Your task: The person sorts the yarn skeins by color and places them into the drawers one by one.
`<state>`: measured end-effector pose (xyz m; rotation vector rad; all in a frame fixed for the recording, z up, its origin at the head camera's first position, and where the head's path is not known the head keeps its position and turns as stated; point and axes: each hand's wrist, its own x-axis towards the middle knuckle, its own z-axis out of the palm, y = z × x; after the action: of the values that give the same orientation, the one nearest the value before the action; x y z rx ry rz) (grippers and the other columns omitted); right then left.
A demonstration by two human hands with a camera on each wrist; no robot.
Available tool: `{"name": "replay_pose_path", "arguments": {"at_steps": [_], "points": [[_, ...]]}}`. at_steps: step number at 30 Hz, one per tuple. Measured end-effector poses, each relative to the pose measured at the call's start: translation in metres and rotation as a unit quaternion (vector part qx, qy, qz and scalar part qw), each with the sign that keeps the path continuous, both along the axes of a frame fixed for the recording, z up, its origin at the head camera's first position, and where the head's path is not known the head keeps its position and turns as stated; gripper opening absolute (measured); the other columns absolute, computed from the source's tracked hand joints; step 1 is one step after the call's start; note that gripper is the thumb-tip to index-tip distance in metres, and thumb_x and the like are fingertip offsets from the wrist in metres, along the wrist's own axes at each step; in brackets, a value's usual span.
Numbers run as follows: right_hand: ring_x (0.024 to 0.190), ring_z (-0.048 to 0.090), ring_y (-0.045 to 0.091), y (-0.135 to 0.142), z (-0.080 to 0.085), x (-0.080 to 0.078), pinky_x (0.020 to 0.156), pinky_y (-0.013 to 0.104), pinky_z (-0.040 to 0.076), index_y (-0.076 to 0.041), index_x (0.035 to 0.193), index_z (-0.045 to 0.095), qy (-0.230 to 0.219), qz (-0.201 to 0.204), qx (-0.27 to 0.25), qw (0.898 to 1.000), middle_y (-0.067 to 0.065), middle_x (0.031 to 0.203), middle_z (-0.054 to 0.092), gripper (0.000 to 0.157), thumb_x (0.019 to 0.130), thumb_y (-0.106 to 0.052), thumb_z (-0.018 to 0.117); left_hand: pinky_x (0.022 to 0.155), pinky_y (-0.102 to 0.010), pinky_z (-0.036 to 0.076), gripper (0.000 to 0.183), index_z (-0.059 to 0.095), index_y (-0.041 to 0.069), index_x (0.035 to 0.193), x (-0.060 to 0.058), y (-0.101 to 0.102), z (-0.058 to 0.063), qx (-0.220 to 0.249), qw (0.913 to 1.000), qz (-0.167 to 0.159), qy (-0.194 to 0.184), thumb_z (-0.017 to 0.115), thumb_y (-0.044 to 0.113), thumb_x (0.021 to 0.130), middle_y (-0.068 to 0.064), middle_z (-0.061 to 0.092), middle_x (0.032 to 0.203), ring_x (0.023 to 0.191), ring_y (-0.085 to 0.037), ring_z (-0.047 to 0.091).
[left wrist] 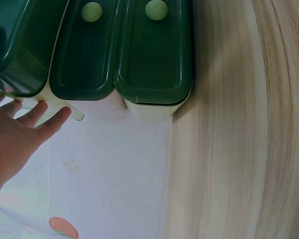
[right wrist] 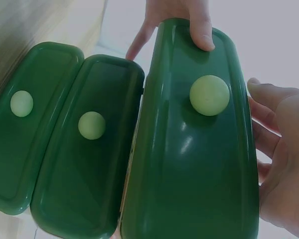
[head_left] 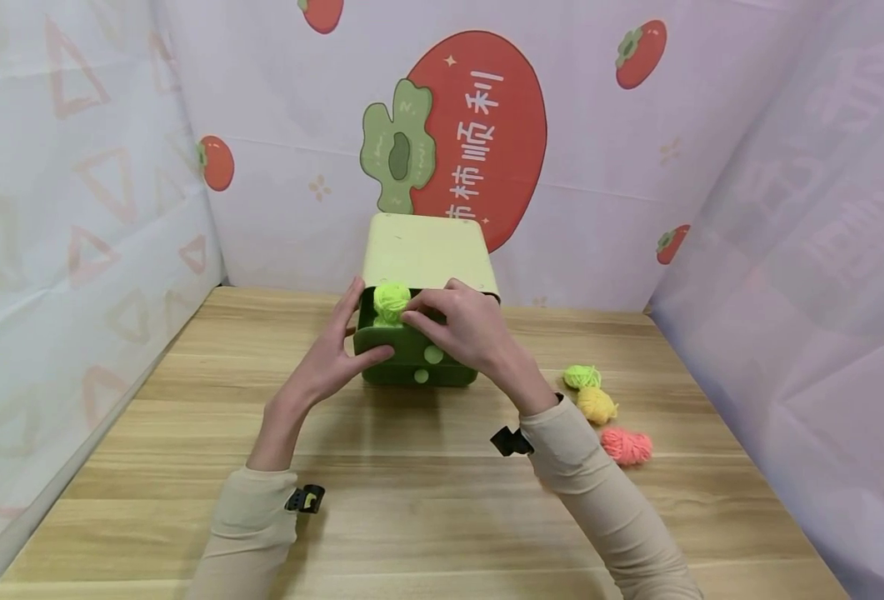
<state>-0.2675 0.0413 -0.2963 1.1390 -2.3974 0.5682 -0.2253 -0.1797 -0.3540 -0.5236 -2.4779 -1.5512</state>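
The left hand (head_left: 322, 358), fingers spread, touches the drawer (head_left: 407, 343) at left; the right hand (head_left: 466, 322) meets the yarn (head_left: 391, 302) inside, whether pinching I cannot tell.

Before me spreads a wood-grain counter (head_left: 412, 517). At its far side I see a pale cloth (head_left: 277, 233) printed with a big red fruit (head_left: 516, 137) and white writing (head_left: 475, 153); a triangle-patterned cloth (head_left: 37, 292) hangs at left, a purplish cloth (head_left: 809, 275) at right.

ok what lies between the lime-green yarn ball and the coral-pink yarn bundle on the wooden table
A yellow yarn ball sits between them, seen in the head view.
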Motion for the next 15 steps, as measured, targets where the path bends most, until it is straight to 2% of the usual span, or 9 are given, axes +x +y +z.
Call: {"name": "replay_pose_path", "arguments": {"at_steps": [5,11,15], "points": [[0.075,0.05,0.011,0.007,-0.002,-0.002,0.061,0.025,0.044,-0.023,0.099,0.078,0.012,0.003,-0.024,1.0,-0.012,0.085,0.074,0.01,0.091,-0.029,0.073,0.117,-0.056,0.033,0.101,0.003,0.017,0.162,-0.004,0.001,0.0,-0.006,1.0,0.0,0.002,0.075,0.021,0.09,0.001,-0.003,0.169,0.155,-0.024,0.005],[0.078,0.05,0.012,0.013,-0.002,-0.004,0.063,0.026,0.045,-0.02,0.101,0.077,0.029,0.008,-0.044,0.999,-0.009,0.089,0.074,0.013,0.091,-0.027,0.073,0.117,-0.054,0.034,0.104,0.003,0.031,0.161,-0.021,-0.007,-0.023,-0.005,0.9999,0.008,0.013,0.077,0.029,0.088,0.011,-0.003,0.167,0.155,-0.017,0.006],[0.08,0.053,0.017,0.015,-0.001,-0.006,0.065,0.026,0.045,-0.017,0.105,0.076,0.027,0.014,-0.048,0.998,-0.008,0.09,0.074,0.016,0.092,-0.026,0.073,0.116,-0.055,0.035,0.104,0.003,0.037,0.159,-0.023,-0.009,-0.029,-0.009,0.9997,0.007,0.023,0.077,0.036,0.087,0.018,-0.002,0.166,0.155,-0.016,0.008]]}}
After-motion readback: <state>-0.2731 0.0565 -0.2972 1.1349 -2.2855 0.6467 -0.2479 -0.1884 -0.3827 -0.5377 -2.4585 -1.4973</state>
